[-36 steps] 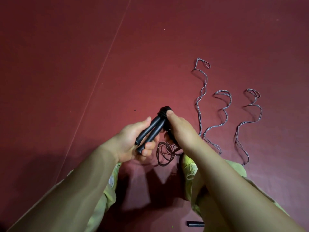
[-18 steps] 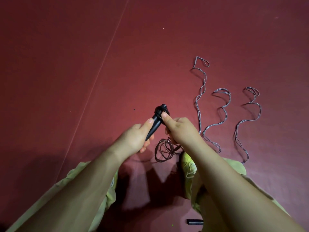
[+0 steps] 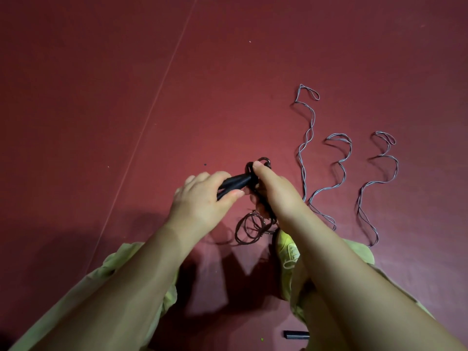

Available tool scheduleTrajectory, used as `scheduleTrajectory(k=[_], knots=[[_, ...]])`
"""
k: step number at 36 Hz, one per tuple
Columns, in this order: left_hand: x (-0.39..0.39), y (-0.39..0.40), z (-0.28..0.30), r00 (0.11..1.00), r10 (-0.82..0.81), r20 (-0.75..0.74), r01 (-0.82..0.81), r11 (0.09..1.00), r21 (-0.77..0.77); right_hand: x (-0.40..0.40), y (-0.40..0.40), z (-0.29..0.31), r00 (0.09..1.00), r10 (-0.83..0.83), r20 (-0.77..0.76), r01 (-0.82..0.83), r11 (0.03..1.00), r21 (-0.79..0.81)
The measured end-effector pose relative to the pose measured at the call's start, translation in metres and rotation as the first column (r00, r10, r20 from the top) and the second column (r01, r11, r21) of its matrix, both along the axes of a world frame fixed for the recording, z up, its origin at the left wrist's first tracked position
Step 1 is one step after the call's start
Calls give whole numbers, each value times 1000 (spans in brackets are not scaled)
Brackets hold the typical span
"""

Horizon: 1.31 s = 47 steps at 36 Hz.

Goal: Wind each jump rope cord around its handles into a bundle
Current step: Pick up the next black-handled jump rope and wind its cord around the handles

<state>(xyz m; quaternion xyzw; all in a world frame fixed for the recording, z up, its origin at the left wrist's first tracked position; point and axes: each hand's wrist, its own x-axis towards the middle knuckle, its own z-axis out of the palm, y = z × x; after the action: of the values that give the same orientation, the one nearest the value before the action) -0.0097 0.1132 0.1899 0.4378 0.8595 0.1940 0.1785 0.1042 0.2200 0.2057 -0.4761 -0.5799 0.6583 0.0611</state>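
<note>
My left hand (image 3: 202,198) grips the two black jump rope handles (image 3: 234,183) held together, pointing up and right. A few turns of dark cord (image 3: 264,162) sit at the handles' far end, and my right hand (image 3: 272,188) pinches the cord there with thumb on top. The slack of this dark cord hangs down in loose coils (image 3: 249,228) onto the red floor below my hands. The fingers of my right hand are mostly hidden behind the hand.
Three grey cords lie in wavy lines on the red floor (image 3: 126,97) to the right: one (image 3: 305,148), a second (image 3: 336,173) and a third (image 3: 379,186). A black handle (image 3: 295,334) lies at the bottom edge. My yellow-green shoe (image 3: 286,245) and trouser legs are below.
The handles have turned from steeply upright to lying more level toward the right. My right hand has carried the cord round the far end, and my left hand now covers more of the handles.
</note>
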Motion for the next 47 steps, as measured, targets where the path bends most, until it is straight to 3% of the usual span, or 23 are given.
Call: scheduleTrajectory(k=[2, 4, 5, 7, 11, 12, 14, 17, 20, 24, 28, 33, 37, 42, 47], knots=[[-4, 0, -3, 983, -4, 184, 8, 1000, -20, 0, 0, -1, 1000, 2, -21, -1, 999, 42], [-4, 0, 0, 885, 1, 466, 34, 997, -66, 0, -1, -1, 999, 23, -43, -19, 995, 101], [-3, -1, 3, 775, 14, 632, 41, 997, -73, 0, -2, 0, 997, 31, -66, -24, 993, 114], [-1, -3, 12, 447, 43, 894, 52, 996, -74, 0, -2, 0, 990, 27, -138, -15, 996, 89], [-6, -10, 21, -40, 64, 997, 130, 990, -58, -2, 0, 0, 958, 30, -285, -39, 999, -25], [-6, -9, 23, -125, 60, 990, 98, 994, -48, -3, 1, 1, 951, 17, -308, -38, 997, -61], [-3, -6, 26, -177, 58, 982, 16, 998, -56, -3, 3, 1, 935, 23, -354, -60, 994, -94], [2, -2, 23, -92, 85, 992, -71, 993, -92, -1, 5, -4, 906, 134, -401, -172, 983, -61], [4, -1, 16, 69, 129, 989, -119, 986, -120, 4, 9, -5, 903, 235, -361, -251, 968, 2], [11, 2, 17, 321, 192, 927, -192, 972, -135, 9, 13, -1, 920, 257, -296, -260, 965, 27], [15, 4, 10, 459, 221, 861, -224, 966, -128, 9, 11, -1, 956, 246, -159, -237, 969, 73], [9, 5, -7, 660, 238, 713, -233, 967, -107, 7, 9, -4, 975, 223, 20, -223, 960, 170], [2, 5, -5, 845, 212, 491, -212, 976, -56, 7, 6, -5, 970, 153, 191, -203, 938, 282], [-3, 2, -2, 947, 183, 263, -166, 982, -88, 4, -2, -2, 957, 155, 245, -245, 884, 397], [-11, -2, -4, 975, 180, 129, -174, 983, -59, 1, -6, -4, 965, 207, 161, -245, 931, 270]])
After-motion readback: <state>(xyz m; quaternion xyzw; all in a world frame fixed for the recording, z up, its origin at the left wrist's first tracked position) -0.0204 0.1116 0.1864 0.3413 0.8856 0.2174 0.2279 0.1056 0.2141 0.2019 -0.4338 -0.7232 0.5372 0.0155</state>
